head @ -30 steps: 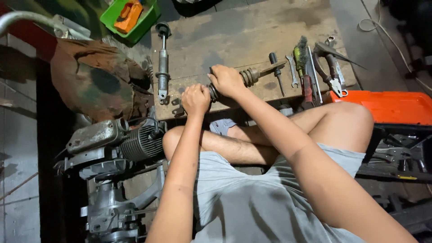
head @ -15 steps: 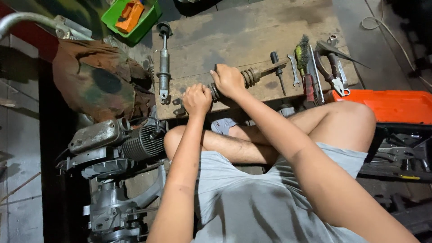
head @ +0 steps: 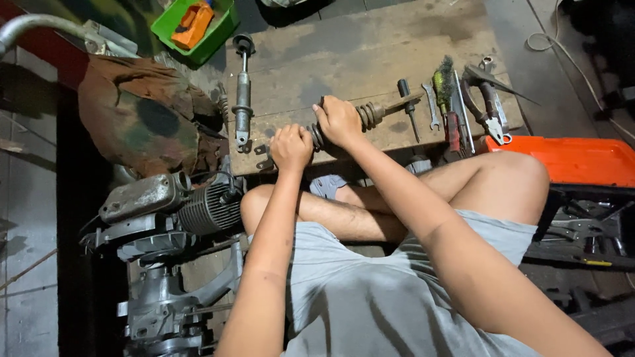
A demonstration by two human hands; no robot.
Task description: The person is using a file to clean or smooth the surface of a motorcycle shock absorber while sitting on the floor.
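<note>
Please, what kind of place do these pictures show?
Probably a small engine or motorcycle repair workshop. An air-cooled engine sits by the wooden board, hand tools such as pliers and a wrench lie on it, and an orange toolbox stands beside.

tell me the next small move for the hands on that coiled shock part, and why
Probably keep the left hand clamped and twist with the right hand: both already grip the dark coil-sprung shock absorber lying flat on the worn wooden board.
</note>
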